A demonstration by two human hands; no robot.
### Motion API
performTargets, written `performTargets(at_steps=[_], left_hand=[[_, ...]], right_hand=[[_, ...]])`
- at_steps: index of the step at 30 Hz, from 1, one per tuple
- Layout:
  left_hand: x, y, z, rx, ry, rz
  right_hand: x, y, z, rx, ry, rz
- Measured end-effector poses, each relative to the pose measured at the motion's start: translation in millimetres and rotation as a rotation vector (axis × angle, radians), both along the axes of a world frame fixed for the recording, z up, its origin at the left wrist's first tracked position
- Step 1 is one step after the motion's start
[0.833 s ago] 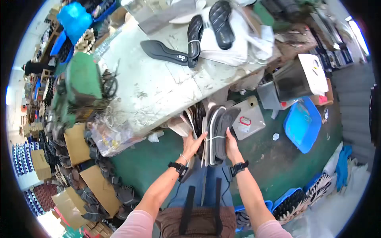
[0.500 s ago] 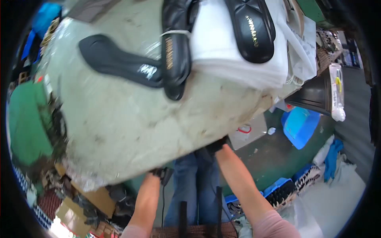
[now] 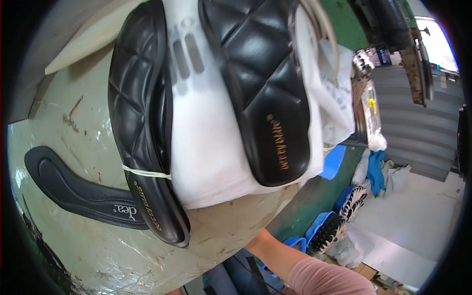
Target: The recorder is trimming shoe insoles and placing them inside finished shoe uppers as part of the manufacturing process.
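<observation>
My right forearm (image 3: 278, 255) comes in from the lower edge in a pink sleeve. Its hand is hidden below the near edge of the pale worktable (image 3: 216, 253). Of my left arm only a sliver of skin (image 3: 174, 291) shows at the bottom, and that hand is out of view. On the table lies a bundle of black quilted insoles (image 3: 140, 103), held by a white rubber band (image 3: 146, 172). Its heel end rests over a flat black insole (image 3: 81, 199). Another black quilted insole (image 3: 268, 98) with gold lettering lies on a white stack of sheets (image 3: 206, 167).
A grey panel (image 3: 44, 29) rises at the far left. Right of the table, blue trays (image 3: 319, 228) of black and pale pieces stand on the green floor. A blue cloth (image 3: 377, 172) and plastic bags lie beside a grey corrugated wall (image 3: 413, 118).
My view has swung up and closer, so the insoles look larger and sit lower. My left forearm has almost left the picture. My right hand stays under the table edge.
</observation>
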State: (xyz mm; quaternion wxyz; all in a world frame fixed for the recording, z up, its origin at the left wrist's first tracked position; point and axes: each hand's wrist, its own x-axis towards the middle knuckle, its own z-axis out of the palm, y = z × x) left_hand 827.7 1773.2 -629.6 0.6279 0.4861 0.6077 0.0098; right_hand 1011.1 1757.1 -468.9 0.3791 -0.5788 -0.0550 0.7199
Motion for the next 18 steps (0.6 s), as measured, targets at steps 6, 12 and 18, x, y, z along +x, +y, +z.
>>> performTargets(at_steps=[6, 12, 18], left_hand=[[14, -27, 26, -0.045, -0.021, -0.071], [-34, -22, 78, -0.072, 0.097, -0.16], [-86, 42, 170, -0.084, 0.084, -0.507]], right_hand=[[-38, 95, -29, -0.07, 0.195, -0.149], [-31, 132, 97, 0.468, -0.697, 1.097], [49, 236, 264, 0.374, -0.265, 0.888]])
